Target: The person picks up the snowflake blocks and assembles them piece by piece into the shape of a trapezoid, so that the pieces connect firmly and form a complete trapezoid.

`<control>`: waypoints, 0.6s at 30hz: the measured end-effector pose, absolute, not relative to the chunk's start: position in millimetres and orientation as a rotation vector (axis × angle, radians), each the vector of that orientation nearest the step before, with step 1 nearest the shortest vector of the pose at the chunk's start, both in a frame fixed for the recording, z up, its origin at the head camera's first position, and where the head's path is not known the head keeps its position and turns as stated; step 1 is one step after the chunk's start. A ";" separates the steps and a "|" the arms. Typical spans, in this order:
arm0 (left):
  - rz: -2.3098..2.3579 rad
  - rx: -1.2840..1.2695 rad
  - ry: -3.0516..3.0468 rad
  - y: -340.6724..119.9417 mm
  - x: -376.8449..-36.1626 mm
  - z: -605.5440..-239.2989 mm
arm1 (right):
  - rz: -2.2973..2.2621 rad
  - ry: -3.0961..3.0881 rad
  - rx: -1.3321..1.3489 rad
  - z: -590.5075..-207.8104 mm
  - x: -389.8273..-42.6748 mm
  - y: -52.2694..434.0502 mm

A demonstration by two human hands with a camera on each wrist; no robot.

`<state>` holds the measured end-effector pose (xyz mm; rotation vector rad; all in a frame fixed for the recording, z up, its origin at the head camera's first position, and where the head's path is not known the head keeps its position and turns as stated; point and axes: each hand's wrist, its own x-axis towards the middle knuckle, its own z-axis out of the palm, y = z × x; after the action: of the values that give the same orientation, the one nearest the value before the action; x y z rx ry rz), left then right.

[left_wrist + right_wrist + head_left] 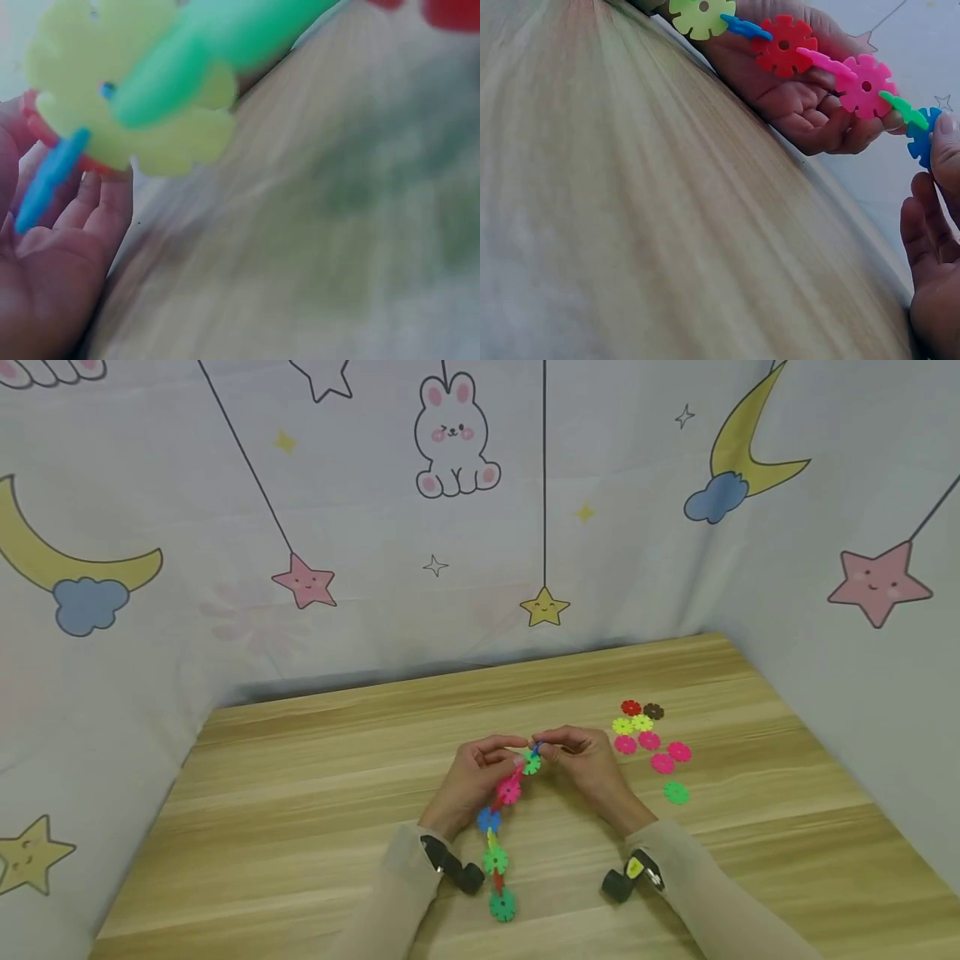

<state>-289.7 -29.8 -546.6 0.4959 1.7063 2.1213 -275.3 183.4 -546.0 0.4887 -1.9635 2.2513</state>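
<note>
At the centre of the frame, the left hand [476,772] pinches the top of a chain [498,835] of snowflake discs, whose long axis runs down toward the lower edge over the table [300,793]. The right hand [588,760] pinches a blue disc [537,748] at the chain's upper tip. Loose discs [648,743] lie to the right.

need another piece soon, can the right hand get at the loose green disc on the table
Probably yes: the green disc lies alone on the table beside the right hand, nothing between, but that hand now pinches a blue piece.

Beige sleeves [690,868] — black wrist cameras [626,875], yellow-marked.
</note>
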 end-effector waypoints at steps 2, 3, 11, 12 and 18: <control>2.133 0.464 1.728 -28.8 -288.7 -546.5 | 2.208 -1.991 0.473 -545.8 -275.3 184.3; 2.134 0.452 1.747 -28.6 -288.3 -546.1 | 2.170 -2.015 0.458 -545.6 -275.5 185.2; 2.115 0.421 1.831 -27.3 -288.2 -546.2 | 1.900 -2.046 0.272 -541.2 -278.4 211.8; 2.113 0.422 1.840 -27.3 -287.9 -545.8 | 1.852 -2.030 0.255 -541.3 -279.9 216.5; 2.063 0.483 1.890 -28.7 -288.1 -545.7 | 1.514 -2.017 0.141 -545.0 -288.4 247.6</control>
<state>-288.1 -28.7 -545.7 0.4827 1.8902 2.0628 -288.4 247.6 -545.0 0.1413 -2.0167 1.5140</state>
